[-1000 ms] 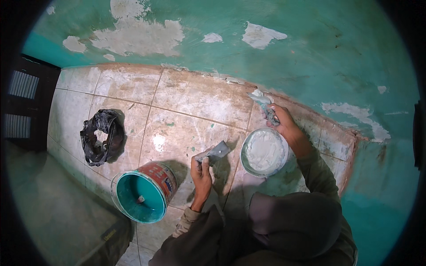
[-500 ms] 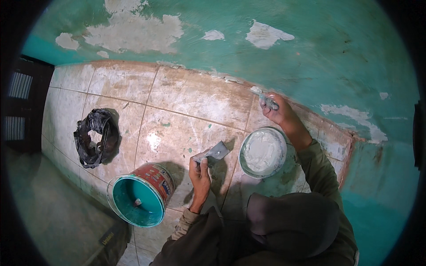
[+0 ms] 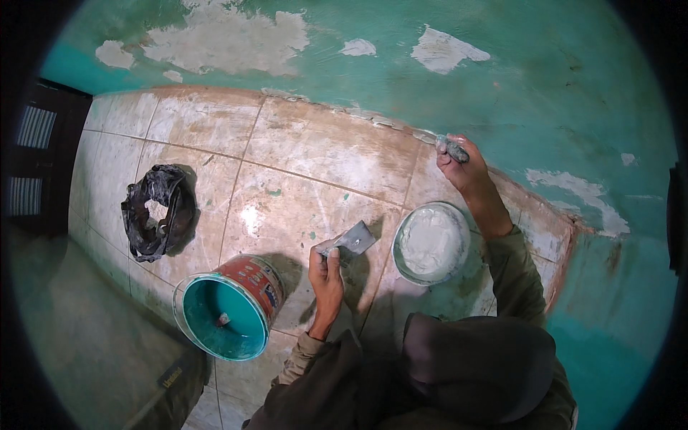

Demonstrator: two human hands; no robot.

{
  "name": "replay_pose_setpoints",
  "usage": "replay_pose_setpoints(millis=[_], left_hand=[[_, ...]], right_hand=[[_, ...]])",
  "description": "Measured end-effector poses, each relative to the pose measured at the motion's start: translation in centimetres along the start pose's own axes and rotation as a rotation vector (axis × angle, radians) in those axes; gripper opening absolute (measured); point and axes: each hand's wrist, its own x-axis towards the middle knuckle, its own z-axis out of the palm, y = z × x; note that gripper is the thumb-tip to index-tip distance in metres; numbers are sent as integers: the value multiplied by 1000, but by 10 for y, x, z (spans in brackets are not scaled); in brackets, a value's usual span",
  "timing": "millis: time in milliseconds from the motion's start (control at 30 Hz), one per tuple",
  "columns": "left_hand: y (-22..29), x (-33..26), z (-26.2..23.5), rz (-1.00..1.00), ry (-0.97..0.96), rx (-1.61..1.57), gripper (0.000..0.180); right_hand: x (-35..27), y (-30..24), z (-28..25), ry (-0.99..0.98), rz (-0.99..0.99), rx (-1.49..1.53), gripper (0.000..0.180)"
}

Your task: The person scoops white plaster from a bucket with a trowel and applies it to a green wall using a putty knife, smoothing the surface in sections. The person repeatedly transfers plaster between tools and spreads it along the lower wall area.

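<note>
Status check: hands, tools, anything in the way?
Left hand grips flat scraper. Right hand presses putty knife at wall base. Putty tub between, nothing blocking.

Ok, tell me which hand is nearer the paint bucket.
Left. The left hand, holding a scraper, is just right of the paint bucket. The right hand is far off at the wall's base, beyond the bowl.

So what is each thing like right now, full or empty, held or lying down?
Paint bucket: tipped toward the camera, open, nearly empty, teal inside.
White bowl: upright on the tiles, filled with white paste.
Wide scraper: held in the left hand, blade lifted off the floor.
Small tool: gripped in the right hand, at the wall's foot.
Black bag: crumpled on the floor, open.
Wall: teal paint, flaked in patches.
</note>
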Motion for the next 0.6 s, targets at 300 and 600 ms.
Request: replay_pose_setpoints(millis=[300,600], left_hand=[[7,4,7,-29,74,-166,19],[54,36,37,-464,-114,-597,18]], right_hand=[[-121,-14,32,-38,-142,-768,28],[-179,48,60,-267,-668,-1827,42]])
